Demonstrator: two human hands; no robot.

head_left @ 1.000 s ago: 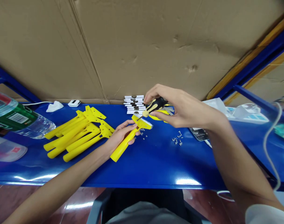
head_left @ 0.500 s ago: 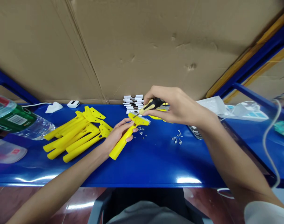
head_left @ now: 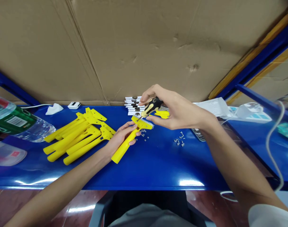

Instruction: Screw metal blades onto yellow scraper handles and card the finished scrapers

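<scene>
My left hand (head_left: 117, 136) is wrapped round a yellow scraper (head_left: 123, 148), its handle slanting down to the left. A clear strip edges the scraper's wide head. In my right hand (head_left: 178, 108) is a black and cream screwdriver (head_left: 153, 106); its shaft slants down to the scraper head, and whether the tip sits in a screw is too small to tell. The thumb stands a little off the screwdriver handle. Below the scraper head lie several small nuts (head_left: 143, 135). To the right is a small group of screws (head_left: 180, 141).
Several yellow scraper handles (head_left: 73, 138) are piled on the blue table (head_left: 153, 170) at left. White packets (head_left: 134, 105) are stacked behind the scraper, beside more yellow pieces (head_left: 162, 114). A large bottle (head_left: 18, 121) stands far left; a power strip (head_left: 250, 115) is at right.
My right thumb has come away from the screwdriver handle, and the fingers have shifted round it. The scraper has moved slightly down and right; the yellow pieces behind show more.
</scene>
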